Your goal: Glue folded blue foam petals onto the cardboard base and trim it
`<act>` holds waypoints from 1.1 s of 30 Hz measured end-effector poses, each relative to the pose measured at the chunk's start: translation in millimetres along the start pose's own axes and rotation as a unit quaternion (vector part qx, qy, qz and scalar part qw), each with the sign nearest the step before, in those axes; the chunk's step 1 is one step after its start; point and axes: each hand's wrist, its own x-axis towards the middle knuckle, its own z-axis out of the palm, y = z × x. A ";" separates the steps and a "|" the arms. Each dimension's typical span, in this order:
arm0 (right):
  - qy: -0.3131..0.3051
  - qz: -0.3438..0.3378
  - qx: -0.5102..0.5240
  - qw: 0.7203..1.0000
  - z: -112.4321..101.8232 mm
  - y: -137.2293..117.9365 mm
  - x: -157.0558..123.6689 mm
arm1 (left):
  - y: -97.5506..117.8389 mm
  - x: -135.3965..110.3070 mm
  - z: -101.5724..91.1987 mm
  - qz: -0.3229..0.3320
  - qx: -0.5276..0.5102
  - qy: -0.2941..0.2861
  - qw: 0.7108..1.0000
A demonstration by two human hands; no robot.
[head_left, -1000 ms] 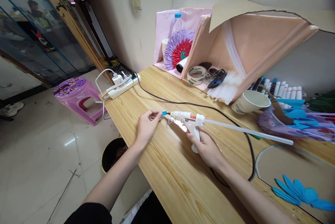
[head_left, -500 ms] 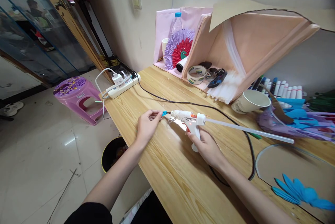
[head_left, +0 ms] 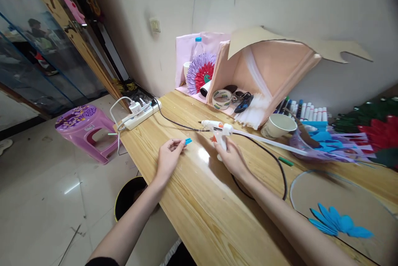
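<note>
Left hand (head_left: 168, 159): thumb and fingers pinching a blue piece (head_left: 188, 141), its tip projecting toward the gun; held above the table (head_left: 186, 193), near its left edge.

Right hand (head_left: 234, 159): fingers wrapped around the handle of a white gun (head_left: 217, 130); nozzle pointing left, above and apart from the blue piece. A long translucent stick (head_left: 273, 141) runs from the gun's rear toward the right.

Cord (head_left: 280, 166), black: looped on the table beside the right forearm, running behind the gun toward the power strip (head_left: 141, 117). Strip, white: at the table's far left corner, plugs inserted.

Board (head_left: 326, 185), brown, curved edge: at right, bearing a cluster of blue petals (head_left: 342, 221), fanned.

Green rod (head_left: 285, 161): lying between cord and bag.

Bag (head_left: 306, 151), purple, see-through: at right, with blue pieces in it.

Cup (head_left: 281, 125), pale: upright, between bag and box.

Box (head_left: 239, 71), pink, open-fronted: against the wall; in its near section a tape roll (head_left: 222, 100) and a bundle of white sticks (head_left: 252, 110); in the section at left a purple-and-red rosette (head_left: 203, 73) and a blue-capped bottle (head_left: 198, 47).

Markers (head_left: 309, 110): in a row, right of the box.

Stool (head_left: 93, 131), pink: on the floor at left.

Bin (head_left: 126, 197), black, yellow rim: below the table's left edge; contents unclear.
</note>
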 end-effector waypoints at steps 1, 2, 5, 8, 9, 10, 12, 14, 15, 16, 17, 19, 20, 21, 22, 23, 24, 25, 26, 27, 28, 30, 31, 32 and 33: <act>0.015 -0.011 -0.020 1.000 4.0 2.2 9.5 | 5.1 -0.8 0.6 -0.001 -0.009 -0.005 1.000; 0.028 -0.029 -0.043 0.998 8.0 4.5 18.6 | 10.8 -2.0 1.7 -0.003 -0.016 -0.011 1.000; 0.038 -0.063 -0.114 0.991 17.7 10.5 38.1 | 27.5 -8.9 8.8 -0.018 -0.026 -0.047 0.998; 0.002 -0.073 -0.152 0.986 18.8 11.5 42.0 | 35.6 -20.9 21.9 -0.034 -0.026 -0.092 0.995; -0.010 -0.073 -0.161 0.984 16.0 10.7 39.7 | 35.6 -25.6 27.3 -0.041 -0.027 -0.109 0.993; -0.020 -0.071 -0.167 0.983 11.2 9.5 35.5 | 34.6 -30.5 33.2 -0.048 -0.027 -0.127 0.990; -0.034 -0.065 -0.166 0.983 -5.9 7.2 21.1 | 30.8 -40.0 46.0 -0.062 -0.027 -0.166 0.984; -0.032 -0.068 -0.153 0.985 -33.0 6.3 -1.8 | 27.3 -48.4 60.6 -0.073 -0.026 -0.202 0.976; -0.026 -0.078 -0.148 0.986 -49.6 6.5 -16.3 | 26.2 -51.9 68.7 -0.077 -0.027 -0.219 0.972; -0.013 -0.076 -0.144 0.987 -67.4 7.2 -32.7 | 25.7 -55.2 77.5 -0.082 -0.027 -0.237 0.968; 0.003 -0.061 -0.140 0.988 -85.4 8.3 -50.4 | 25.7 -58.4 87.1 -0.088 -0.026 -0.259 0.962; 0.042 -0.039 -0.138 0.989 -119.0 11.7 -87.7 | 26.3 -65.4 108.4 -0.100 -0.020 -0.311 0.945; 0.063 -0.031 -0.141 0.988 -133.2 14.1 -106.2 | 26.5 -69.7 119.9 -0.103 -0.016 -0.341 0.934; 0.081 -0.022 -0.142 0.986 -145.2 17.0 -124.0 | 26.5 -74.7 131.5 -0.103 -0.009 -0.371 0.923; 0.095 -0.013 -0.140 0.985 -155.0 20.2 -140.5 | 25.9 -80.4 143.0 -0.100 -0.002 -0.401 0.911; 0.110 -0.004 -0.136 0.985 -162.6 23.7 -155.5 | 25.0 -86.7 154.2 -0.093 0.007 -0.430 0.898; 0.124 0.004 -0.130 0.984 -168.4 27.2 -168.7 | 23.5 -93.4 164.9 -0.081 0.015 -0.458 0.885; 0.139 0.010 -0.124 0.982 -172.9 30.4 -179.9 | 21.5 -100.2 174.8 -0.069 0.022 -0.482 0.873; 0.155 0.012 -0.120 0.981 -176.4 33.3 -189.1 | 19.1 -106.9 184.0 -0.058 0.030 -0.503 0.862; 0.167 0.012 -0.118 0.979 -179.3 35.7 -196.3 | 16.4 -113.1 192.2 -0.048 0.035 -0.520 0.852; 0.175 0.010 -0.119 0.977 -181.9 37.5 -201.6 | 13.5 -118.6 199.2 -0.041 0.038 -0.533 0.844; 0.188 0.003 -0.124 0.974 -186.2 39.8 -207.7 | 7.6 -127.1 209.5 -0.036 0.039 -0.547 0.836; 0.191 -0.001 -0.126 0.973 -187.9 40.6 -209.0 | 4.9 -129.9 212.6 -0.038 0.037 -0.550 0.834; 0.192 -0.003 -0.128 0.973 -189.2 41.4 -209.6 | 2.6 -131.9 214.3 -0.042 0.034 -0.550 0.834; 0.191 -0.005 -0.128 0.973 -189.8 42.3 -209.8 | 0.8 -133.1 214.9 -0.047 0.032 -0.547 0.835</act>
